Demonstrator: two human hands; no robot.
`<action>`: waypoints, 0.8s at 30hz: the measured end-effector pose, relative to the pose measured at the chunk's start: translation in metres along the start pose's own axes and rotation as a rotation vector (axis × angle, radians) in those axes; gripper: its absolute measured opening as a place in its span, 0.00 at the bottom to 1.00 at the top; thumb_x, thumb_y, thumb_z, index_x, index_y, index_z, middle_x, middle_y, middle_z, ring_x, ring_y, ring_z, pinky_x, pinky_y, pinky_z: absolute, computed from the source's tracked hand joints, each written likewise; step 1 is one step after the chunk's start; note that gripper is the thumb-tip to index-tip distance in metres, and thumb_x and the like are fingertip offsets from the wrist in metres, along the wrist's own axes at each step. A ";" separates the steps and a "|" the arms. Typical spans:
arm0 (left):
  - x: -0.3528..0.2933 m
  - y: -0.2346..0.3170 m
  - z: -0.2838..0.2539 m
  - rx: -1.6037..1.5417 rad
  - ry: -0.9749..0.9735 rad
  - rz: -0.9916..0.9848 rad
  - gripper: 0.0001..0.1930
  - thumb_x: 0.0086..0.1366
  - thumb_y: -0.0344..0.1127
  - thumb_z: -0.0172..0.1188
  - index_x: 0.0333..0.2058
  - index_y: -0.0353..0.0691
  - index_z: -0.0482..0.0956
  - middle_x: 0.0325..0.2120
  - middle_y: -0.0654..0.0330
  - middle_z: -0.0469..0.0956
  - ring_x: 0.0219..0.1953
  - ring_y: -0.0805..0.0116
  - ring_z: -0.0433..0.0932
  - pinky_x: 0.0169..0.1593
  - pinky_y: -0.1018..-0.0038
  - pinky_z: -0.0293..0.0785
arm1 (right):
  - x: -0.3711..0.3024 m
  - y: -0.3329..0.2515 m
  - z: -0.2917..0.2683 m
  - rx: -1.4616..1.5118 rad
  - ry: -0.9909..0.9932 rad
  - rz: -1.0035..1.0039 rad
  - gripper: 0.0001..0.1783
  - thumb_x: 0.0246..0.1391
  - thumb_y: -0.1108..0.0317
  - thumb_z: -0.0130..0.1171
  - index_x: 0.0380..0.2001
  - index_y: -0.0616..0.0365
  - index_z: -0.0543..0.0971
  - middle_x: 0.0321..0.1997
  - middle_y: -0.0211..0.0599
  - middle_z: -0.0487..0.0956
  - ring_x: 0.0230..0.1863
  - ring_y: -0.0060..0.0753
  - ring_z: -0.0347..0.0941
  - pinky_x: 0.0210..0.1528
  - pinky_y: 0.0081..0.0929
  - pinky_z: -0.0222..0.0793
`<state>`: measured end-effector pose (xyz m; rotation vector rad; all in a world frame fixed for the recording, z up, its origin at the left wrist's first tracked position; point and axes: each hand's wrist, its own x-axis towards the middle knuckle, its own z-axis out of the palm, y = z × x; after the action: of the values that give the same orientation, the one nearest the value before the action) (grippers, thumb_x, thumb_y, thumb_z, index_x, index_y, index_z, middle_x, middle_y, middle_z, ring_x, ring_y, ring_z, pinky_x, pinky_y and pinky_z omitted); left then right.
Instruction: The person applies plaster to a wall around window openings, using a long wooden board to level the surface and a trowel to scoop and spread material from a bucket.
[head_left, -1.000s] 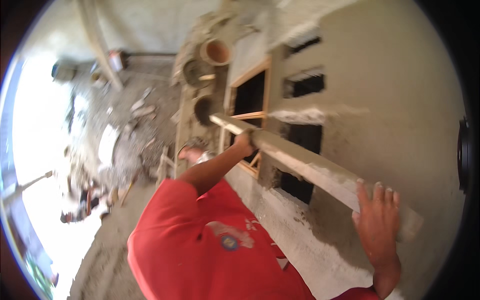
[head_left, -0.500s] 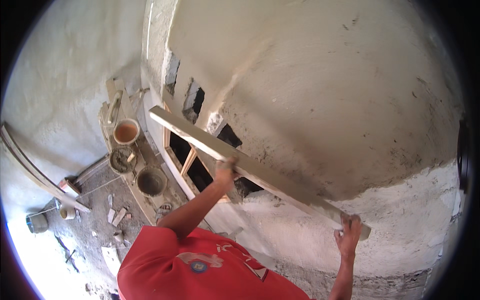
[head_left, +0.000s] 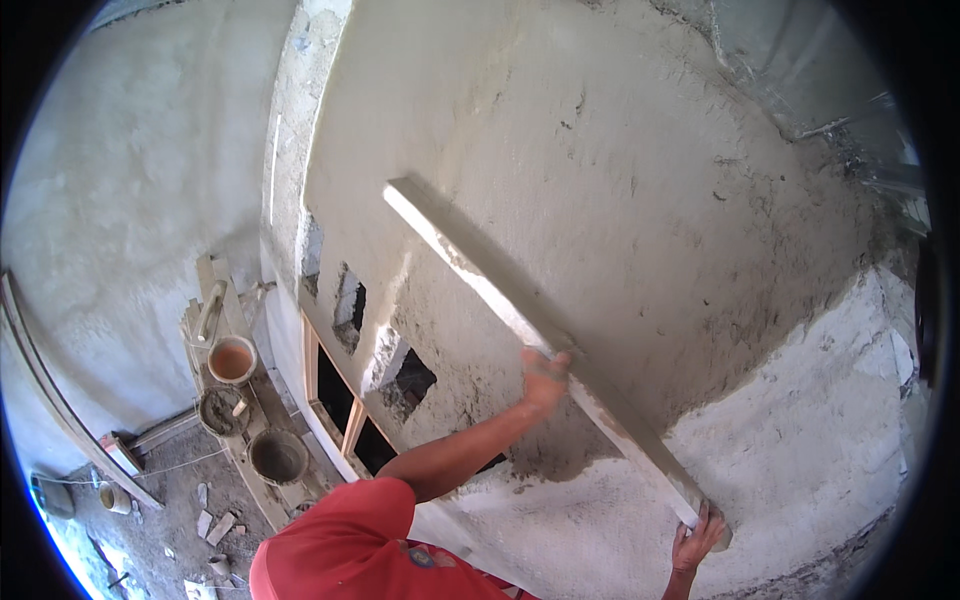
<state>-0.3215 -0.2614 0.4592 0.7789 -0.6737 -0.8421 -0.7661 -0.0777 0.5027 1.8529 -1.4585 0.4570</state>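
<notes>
A long, pale straightedge (head_left: 490,295) slants across the freshly plastered wall (head_left: 620,200), from the upper left down to the lower right. Wet grey mortar smears its face. Near its middle, my left hand (head_left: 545,380) is closed around the edge. My right hand (head_left: 698,537) grips the lower right end, fingers wrapped over it. The straightedge lies on or very near the plaster; the exact contact is hidden. Below the plaster's ragged lower border, the wall (head_left: 790,430) is whitish and rough.
Left of the straightedge are broken openings (head_left: 412,380) and a wood-framed opening (head_left: 335,390). Down on a plank scaffold (head_left: 265,400) stand an orange-brown bucket (head_left: 232,358), a mortar bucket (head_left: 222,411) and another bucket (head_left: 278,457). Rubble (head_left: 220,528) litters the floor.
My hands have carried the straightedge up the wall, and it now slants more steeply. My view has shifted too, showing more of the upper wall. Both hands keep their grip.
</notes>
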 end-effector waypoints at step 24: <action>0.109 0.303 0.142 -0.051 -0.120 0.246 0.31 0.58 0.34 0.59 0.47 0.20 0.49 0.34 0.37 0.73 0.28 0.53 0.79 0.16 0.68 0.77 | 0.152 -0.037 -0.097 -0.014 0.278 0.174 0.42 0.46 0.78 0.61 0.67 0.52 0.60 0.58 0.55 0.66 0.58 0.60 0.62 0.57 0.54 0.57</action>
<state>-0.2594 -0.2675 0.8056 0.5885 -0.8338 -0.6817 -0.6710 -0.1083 0.6570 1.5842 -1.4308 0.7552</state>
